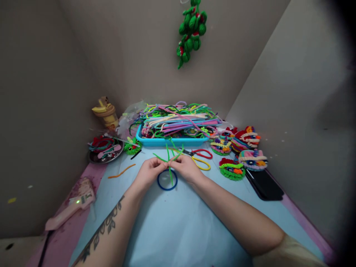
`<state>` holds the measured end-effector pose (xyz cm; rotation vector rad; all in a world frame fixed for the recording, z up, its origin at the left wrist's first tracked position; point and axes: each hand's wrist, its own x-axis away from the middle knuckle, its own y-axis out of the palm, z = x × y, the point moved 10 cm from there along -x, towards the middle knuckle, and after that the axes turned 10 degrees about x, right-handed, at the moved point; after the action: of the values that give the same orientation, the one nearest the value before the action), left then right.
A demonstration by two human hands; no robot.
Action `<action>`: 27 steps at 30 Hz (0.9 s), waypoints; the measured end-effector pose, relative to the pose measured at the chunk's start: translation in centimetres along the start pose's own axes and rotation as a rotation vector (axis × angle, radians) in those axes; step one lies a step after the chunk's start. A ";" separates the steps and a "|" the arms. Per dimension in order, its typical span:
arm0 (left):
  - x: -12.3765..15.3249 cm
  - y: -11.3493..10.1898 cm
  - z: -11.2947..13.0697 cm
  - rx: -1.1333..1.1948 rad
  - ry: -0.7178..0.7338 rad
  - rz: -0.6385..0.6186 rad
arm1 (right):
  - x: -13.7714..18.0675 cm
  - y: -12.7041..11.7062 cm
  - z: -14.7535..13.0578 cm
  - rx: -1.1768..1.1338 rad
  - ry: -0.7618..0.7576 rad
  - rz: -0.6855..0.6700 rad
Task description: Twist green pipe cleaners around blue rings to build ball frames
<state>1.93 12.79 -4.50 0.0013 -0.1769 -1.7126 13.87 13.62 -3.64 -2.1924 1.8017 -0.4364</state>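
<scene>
Green pipe cleaners, crossed so their ends stick out several ways, are pinched between both my hands at the middle of the table. My left hand grips them from the left with thumb and finger closed. From the other side my right hand pinches the same crossing, its fingertips close to the left ones. Below the fingers a dark blue ring lies on the light blue table cover, with one green end hanging over it. Scissors with a red and a yellow handle lie just beyond my right hand.
A blue tray heaped with coloured pipe cleaners stands behind my hands. Fuzzy animal-face pieces and a black phone lie right. Left are an orange pipe cleaner, a metal bowl and a pink glue gun.
</scene>
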 end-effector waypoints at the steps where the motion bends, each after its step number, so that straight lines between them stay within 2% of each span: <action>1: 0.0 0.0 0.0 0.005 -0.004 -0.003 | 0.0 0.0 0.0 0.000 0.001 0.001; 22: 0.1 0.3 -0.3 0.038 -0.066 -0.043 | -0.1 0.1 -0.1 -0.078 -0.003 -0.044; 25: 0.1 0.1 -0.2 0.045 -0.101 -0.041 | -0.2 -0.6 0.2 -0.109 0.023 -0.002; 27: 0.1 -0.7 0.1 0.020 -0.103 0.010 | -0.3 -1.3 0.7 -0.116 0.064 0.053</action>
<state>1.25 12.82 -4.53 -0.0733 -0.2702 -1.7023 15.30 14.20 -3.77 -2.2239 1.9607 -0.4043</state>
